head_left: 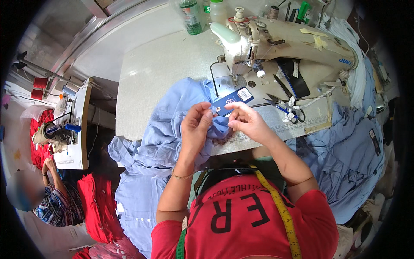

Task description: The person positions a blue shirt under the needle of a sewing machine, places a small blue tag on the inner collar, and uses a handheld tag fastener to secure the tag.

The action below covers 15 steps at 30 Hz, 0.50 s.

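Note:
A dark blue hang tag [242, 96] with a white label lies over the front of the sewing machine bed, its eyelet end between my hands. My left hand [197, 124] is closed in a pinch at that eyelet end. My right hand [249, 122] has its fingers curled beside the tag, the index fingertip over its edge; whatever lies between those fingers is hidden. A light blue garment [166, 123] is bunched under and around both hands and hangs off the table's front edge. The sewing machine [297, 43] stands just beyond, its needle area behind the tag.
Scissors [286, 110] and a dark phone [296, 77] lie right of the tag. More blue garments [340, 155] are heaped at the right. Bottles [189, 17] stand at the back. At far left, a co-worker's hand [49, 164] is at another machine [54, 134] by red cloth.

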Motion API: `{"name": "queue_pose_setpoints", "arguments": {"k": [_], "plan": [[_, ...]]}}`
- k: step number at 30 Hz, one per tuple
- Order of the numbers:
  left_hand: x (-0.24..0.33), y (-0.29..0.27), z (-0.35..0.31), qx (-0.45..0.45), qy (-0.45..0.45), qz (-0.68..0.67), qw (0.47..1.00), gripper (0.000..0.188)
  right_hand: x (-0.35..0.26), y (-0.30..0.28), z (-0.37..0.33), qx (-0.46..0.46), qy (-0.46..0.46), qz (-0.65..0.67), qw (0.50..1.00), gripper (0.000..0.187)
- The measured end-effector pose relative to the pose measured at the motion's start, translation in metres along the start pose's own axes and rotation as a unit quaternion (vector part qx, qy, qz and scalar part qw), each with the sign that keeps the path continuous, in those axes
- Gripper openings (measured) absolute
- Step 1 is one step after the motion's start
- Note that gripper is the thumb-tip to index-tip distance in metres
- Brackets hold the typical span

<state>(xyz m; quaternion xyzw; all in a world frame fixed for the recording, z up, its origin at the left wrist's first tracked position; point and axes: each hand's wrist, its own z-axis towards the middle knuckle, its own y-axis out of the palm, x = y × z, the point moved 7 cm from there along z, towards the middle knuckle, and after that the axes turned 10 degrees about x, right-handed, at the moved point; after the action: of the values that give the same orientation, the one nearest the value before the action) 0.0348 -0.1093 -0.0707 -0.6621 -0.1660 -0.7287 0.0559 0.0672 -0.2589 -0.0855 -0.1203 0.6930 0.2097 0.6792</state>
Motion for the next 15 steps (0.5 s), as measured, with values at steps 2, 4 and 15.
{"name": "queue_pose_setpoints", "arguments": {"k": [2, 4, 15], "plan": [[0.004, -0.005, 0.004, 0.043, 0.004, 0.004, 0.999, 0.024, 0.009, -0.010, 0.000, 0.034, 0.008, 0.035, 0.999, 0.033], [0.006, -0.013, 0.008, 0.089, 0.031, -0.038, 0.995, 0.026, 0.015, -0.015, 0.000, 0.053, 0.016, 0.078, 0.995, 0.031], [0.042, -0.052, -0.014, 0.094, 0.121, 0.218, 0.964, 0.036, -0.008, -0.005, -0.001, 0.091, -0.128, -0.213, 0.964, 0.021]]}}
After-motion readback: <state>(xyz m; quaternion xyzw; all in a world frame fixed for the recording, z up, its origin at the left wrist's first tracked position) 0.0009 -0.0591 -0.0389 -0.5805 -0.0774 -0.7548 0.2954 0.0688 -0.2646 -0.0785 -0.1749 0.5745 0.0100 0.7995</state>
